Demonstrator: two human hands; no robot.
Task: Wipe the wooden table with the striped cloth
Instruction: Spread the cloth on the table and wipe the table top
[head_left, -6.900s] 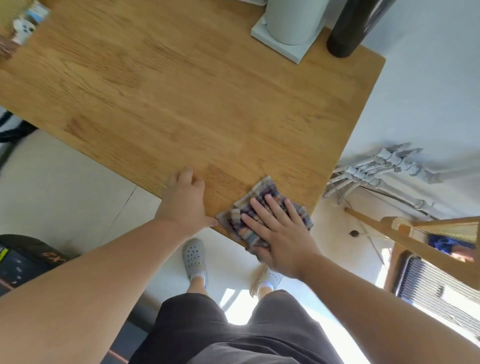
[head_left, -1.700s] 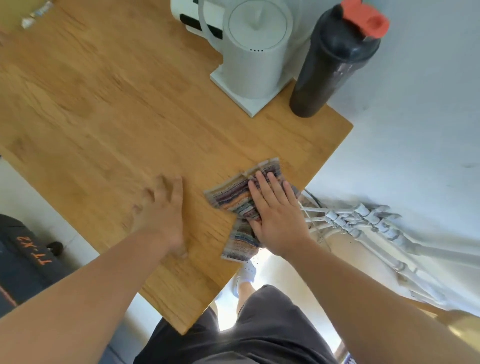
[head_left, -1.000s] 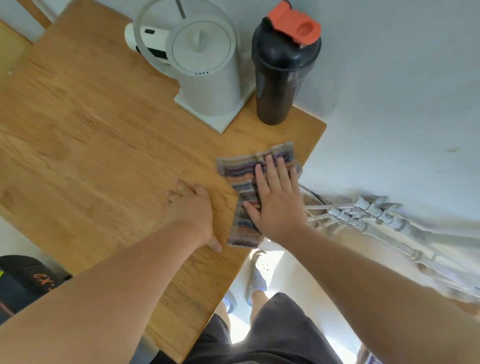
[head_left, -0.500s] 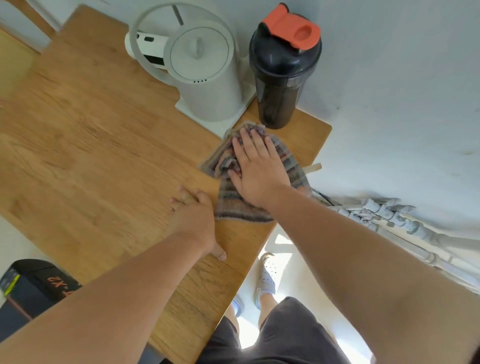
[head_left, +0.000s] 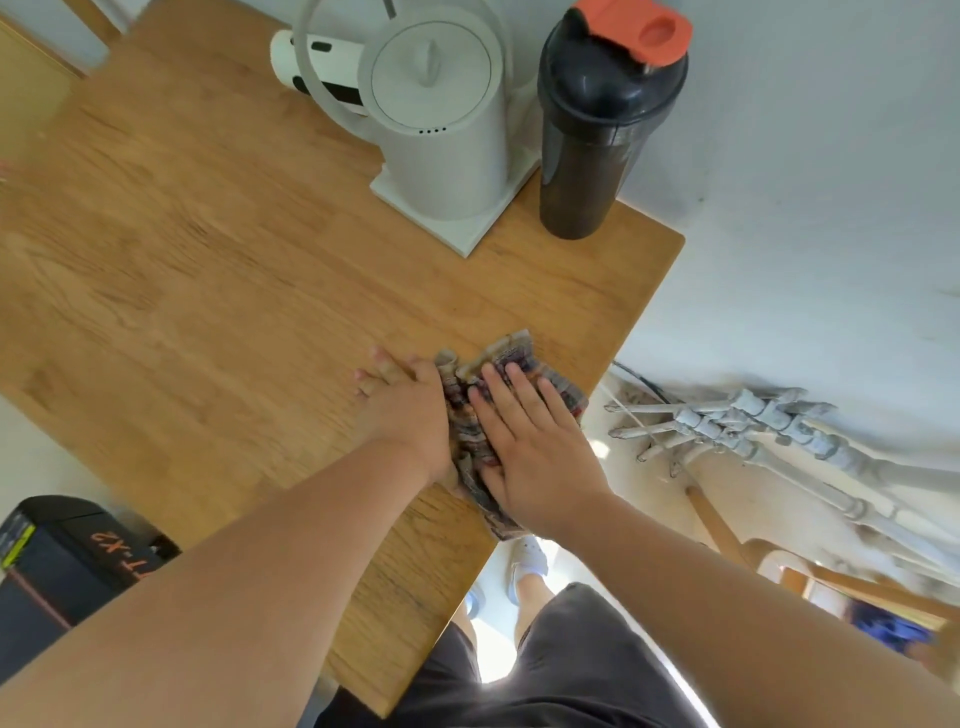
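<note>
The wooden table has a warm honey-brown top with visible grain running in long joined strips, and its rounded far corner sits near the pale wall. The striped cloth lies on it close to the right-hand edge, bunched and creased into ridges, with muted stripes of grey, red, blue and tan. Its near end hangs slightly past the table edge, while its far corner lies flat on the wood.

Single head-worn wide-angle view; looks forward and steeply down over wooden table from close above; table's right edge and floor beyond in frame; both forearms enter from bottom edge.
</note>
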